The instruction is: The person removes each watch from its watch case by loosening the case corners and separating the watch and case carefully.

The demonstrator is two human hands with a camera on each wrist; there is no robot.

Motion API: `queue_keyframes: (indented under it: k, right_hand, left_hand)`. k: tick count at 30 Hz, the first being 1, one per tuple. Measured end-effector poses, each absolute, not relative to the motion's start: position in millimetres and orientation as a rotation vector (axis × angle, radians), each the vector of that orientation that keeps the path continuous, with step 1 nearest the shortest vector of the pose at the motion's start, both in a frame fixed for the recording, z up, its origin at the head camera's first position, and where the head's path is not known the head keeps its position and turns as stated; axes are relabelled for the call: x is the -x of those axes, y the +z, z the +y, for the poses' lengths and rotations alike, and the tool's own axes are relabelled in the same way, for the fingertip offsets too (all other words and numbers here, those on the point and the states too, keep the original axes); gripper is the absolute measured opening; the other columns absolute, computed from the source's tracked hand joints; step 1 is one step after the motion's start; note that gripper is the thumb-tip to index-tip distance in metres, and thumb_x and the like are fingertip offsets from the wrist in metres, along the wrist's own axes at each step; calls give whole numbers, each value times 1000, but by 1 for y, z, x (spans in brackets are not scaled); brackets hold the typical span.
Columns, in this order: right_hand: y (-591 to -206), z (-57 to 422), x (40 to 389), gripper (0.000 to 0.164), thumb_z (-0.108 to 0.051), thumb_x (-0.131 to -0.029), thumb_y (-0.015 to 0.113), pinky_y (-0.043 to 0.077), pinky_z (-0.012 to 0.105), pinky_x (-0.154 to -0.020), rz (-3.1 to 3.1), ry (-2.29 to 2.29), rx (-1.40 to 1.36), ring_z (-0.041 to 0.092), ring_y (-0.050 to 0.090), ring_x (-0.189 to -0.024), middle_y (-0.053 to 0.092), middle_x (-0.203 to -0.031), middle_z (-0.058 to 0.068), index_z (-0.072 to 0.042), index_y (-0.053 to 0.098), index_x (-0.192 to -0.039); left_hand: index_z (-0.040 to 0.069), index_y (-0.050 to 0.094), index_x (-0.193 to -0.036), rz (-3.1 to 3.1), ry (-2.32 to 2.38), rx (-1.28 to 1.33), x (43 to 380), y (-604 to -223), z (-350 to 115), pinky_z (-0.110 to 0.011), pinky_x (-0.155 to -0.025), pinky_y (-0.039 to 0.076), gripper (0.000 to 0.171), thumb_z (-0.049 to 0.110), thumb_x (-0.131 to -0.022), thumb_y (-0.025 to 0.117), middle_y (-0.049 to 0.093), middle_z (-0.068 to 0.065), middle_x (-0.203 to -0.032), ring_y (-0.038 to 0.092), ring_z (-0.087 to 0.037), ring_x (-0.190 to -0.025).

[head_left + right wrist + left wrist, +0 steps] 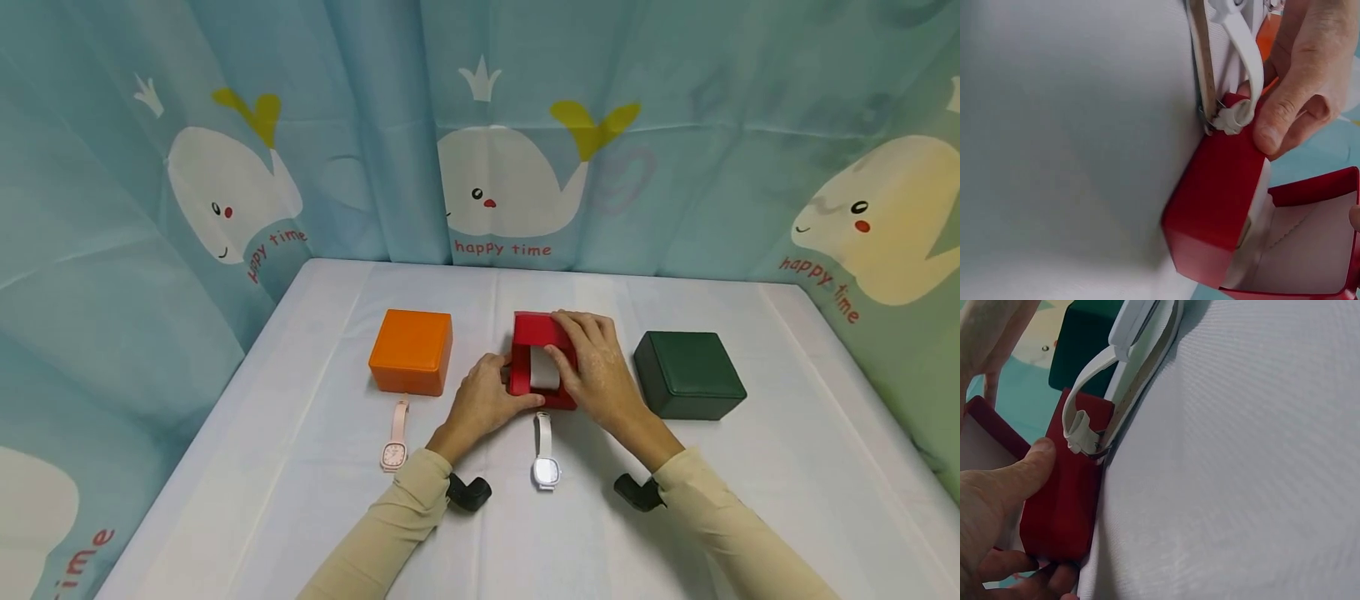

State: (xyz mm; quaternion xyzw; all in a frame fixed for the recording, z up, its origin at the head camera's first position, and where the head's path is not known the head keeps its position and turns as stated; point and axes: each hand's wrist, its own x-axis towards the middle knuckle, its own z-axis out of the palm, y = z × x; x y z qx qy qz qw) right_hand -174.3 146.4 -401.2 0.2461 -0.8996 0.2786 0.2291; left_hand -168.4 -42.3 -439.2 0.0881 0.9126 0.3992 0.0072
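A red watch box (pixel 558 401) stands mid-table with its lid (pixel 534 328) raised, showing a pale lining (pixel 1310 244). My left hand (pixel 486 398) grips the base at its left front corner, the thumb on the front wall (pixel 1063 506) and the fingers around the side. From the right, my right hand (pixel 603 371) holds the lid, fingers over its top and thumb at its front edge. Right in front of the box lies a white wristwatch (pixel 546 472), its buckled strap (pixel 1247 62) close to the front wall.
To the left sits a closed orange box (pixel 411 342), with a pink wristwatch (pixel 394 454) in front of it. A closed dark green box (pixel 693 367) stands on the right. White cloth covers the table (pixel 300 517); a whale-print curtain (pixel 390 167) hangs around it.
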Motion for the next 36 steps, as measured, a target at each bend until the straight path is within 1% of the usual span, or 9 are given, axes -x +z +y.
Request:
queue_keyframes:
  k: [9,15,20,26,30,36]
  right_hand:
    - [-403,148,172,58,-10,-91,76,48,52,-99,-2471,760,-673,35,41,-127,52,-140,15,-3,53,-144]
    - [-406,151,167,56,-9,-89,79,51,49,-94,-2453,736,-716,36,42,-123,54,-136,17,0,55,-139]
    - [-411,157,164,57,-10,-84,84,54,48,-89,-2410,597,-836,38,48,-115,58,-128,19,3,59,-134]
    - [-416,160,166,58,-14,-80,88,56,49,-82,-2298,342,-944,40,56,-102,63,-120,21,4,64,-130]
    - [-416,162,166,60,-15,-79,89,55,49,-83,-2297,274,-962,40,56,-103,63,-121,20,4,64,-130]
    - [-416,164,165,62,-15,-76,92,55,48,-83,-2289,216,-980,38,58,-102,64,-119,19,3,65,-129]
  left_hand:
    - [-5,61,-132,2871,1257,-300,170,-437,-41,-41,-85,53,77,39,-77,91,61,-13,-114,62,-27,-98]
    - [-5,61,-132,2872,1235,-307,171,-437,-40,-42,-88,52,76,39,-78,90,62,-14,-115,62,-28,-100]
    - [-2,62,-132,2876,1206,-283,171,-436,-41,-42,-88,52,74,40,-78,89,62,-13,-115,61,-29,-101]
    - [2,68,-125,2898,1174,-321,170,-436,-42,-41,-84,52,64,41,-78,90,65,-11,-110,62,-26,-97]
    - [4,70,-122,2899,1160,-322,170,-435,-41,-41,-82,52,61,41,-78,90,65,-11,-108,62,-26,-96]
    - [6,71,-122,2903,1147,-300,170,-436,-40,-42,-82,52,61,43,-77,89,66,-10,-109,63,-26,-97]
